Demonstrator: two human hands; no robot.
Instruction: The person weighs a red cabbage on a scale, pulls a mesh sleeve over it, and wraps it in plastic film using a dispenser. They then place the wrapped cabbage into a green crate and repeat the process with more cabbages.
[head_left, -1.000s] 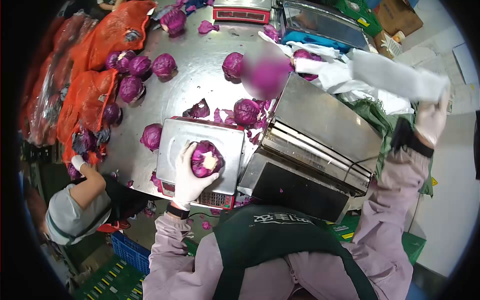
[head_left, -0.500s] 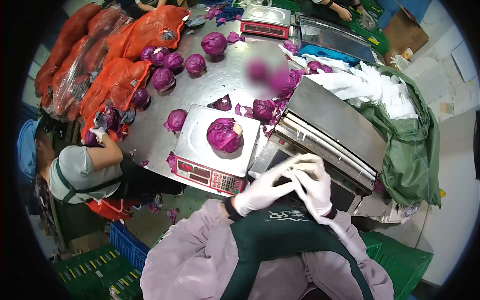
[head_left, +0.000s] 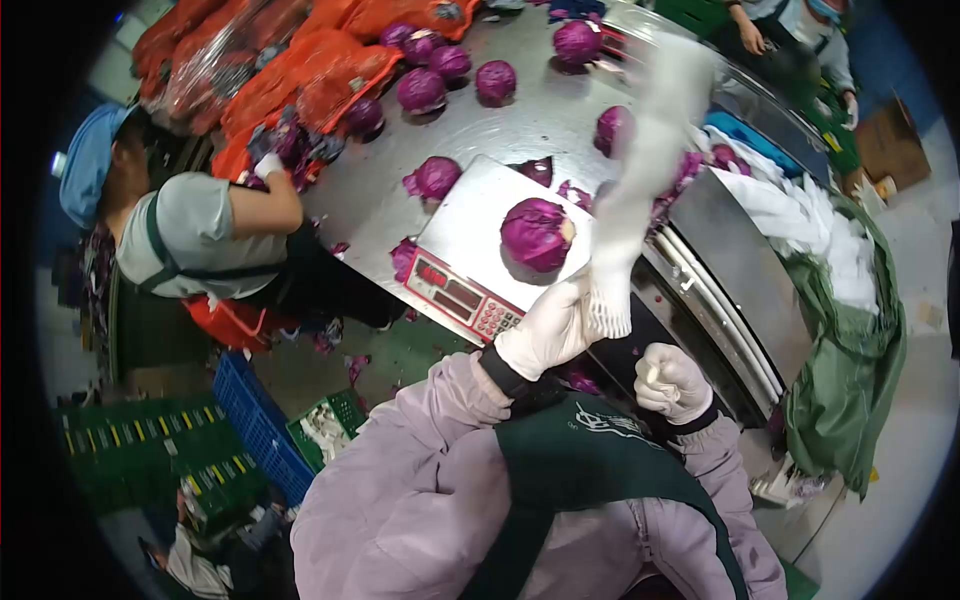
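Note:
My gloved left hand [head_left: 548, 338] is closed around the fringed lower end of a white foam net sleeve [head_left: 640, 185]. The sleeve stretches up and away over the table, its far end blurred by motion. Apart from it, to the right, my gloved right hand [head_left: 673, 384] is curled shut, with nothing visible in the fingers. Just beyond my left hand, a red cabbage [head_left: 537, 236] rests on the plate of a digital scale [head_left: 462, 298], its pale stem end facing right.
Several red cabbages [head_left: 421, 91] lie on the metal table [head_left: 390, 160]. Orange net sacks [head_left: 300, 85] stand at far left, beside a co-worker [head_left: 205, 225]. At right are a wrapping machine [head_left: 735, 265] and a green sack [head_left: 835, 400] of white sleeves. Crates [head_left: 255, 420] sit lower left.
My hands have moved apart. The foam net sleeve, bunched between both hands before, now extends upward from my left hand. My right hand has let go. The view has shifted.

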